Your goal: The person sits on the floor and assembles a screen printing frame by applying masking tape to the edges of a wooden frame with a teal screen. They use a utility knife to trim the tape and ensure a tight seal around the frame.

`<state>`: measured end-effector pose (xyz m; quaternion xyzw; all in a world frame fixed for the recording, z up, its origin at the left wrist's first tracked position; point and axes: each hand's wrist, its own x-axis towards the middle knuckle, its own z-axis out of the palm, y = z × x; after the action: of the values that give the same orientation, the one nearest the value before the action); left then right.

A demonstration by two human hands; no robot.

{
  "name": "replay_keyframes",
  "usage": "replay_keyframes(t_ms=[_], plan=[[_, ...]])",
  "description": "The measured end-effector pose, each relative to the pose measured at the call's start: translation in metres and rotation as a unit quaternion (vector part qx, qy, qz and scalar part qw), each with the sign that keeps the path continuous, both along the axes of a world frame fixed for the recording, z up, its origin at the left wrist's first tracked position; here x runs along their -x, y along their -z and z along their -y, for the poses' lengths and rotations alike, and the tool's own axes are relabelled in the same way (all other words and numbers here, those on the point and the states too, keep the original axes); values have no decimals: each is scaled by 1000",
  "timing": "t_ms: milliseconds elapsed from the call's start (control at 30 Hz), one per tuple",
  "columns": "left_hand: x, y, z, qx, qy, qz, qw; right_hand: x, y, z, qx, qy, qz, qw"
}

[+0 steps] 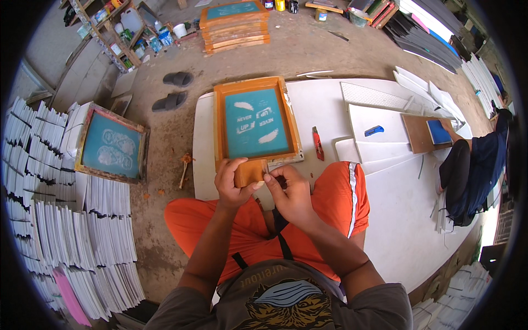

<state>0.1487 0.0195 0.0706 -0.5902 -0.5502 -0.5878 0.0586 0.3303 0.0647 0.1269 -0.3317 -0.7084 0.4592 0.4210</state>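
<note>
In front of my lap, my left hand (231,186) is closed around an orange-brown, glossy piece that looks like a roll of packing tape (250,172). The thumb lies along its lower edge and the fingers wrap its left side. My right hand (289,191) pinches the right edge of the roll between thumb and forefinger; what lies between those tips is too small to make out. Just beyond my hands, a screen-printing frame (220,118) with orange-brown edges lies flat. Its teal mesh (264,140) carries white lettering and smears.
A red utility knife (318,144) lies right of the frame on the white sheet (322,110); a blue cutter (374,131) lies farther right. Another screen (113,146) rests by stacked white sheets (82,231). A person (467,170) sits at right. Slippers (170,101) and stacked frames (235,34) are beyond.
</note>
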Motion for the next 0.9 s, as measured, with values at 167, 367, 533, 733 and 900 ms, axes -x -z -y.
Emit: replay_keyframes(t_ms=[167,367,533,733,900], plan=[[-1,2,1,4,4,-7,1000,4,4,0,-69,28,46,996],[-4,7,-1,2,9,41,999,4,11,-4,1,6,52,999],[-8,15,-1,-1,30,115,993,-1,11,-9,136,-55,23,989],[-16,32,-2,-23,55,224,973,-6,23,-20,227,-114,-97,962],[-22,45,-4,-55,42,306,950,-10,37,-26,311,-96,-166,931]])
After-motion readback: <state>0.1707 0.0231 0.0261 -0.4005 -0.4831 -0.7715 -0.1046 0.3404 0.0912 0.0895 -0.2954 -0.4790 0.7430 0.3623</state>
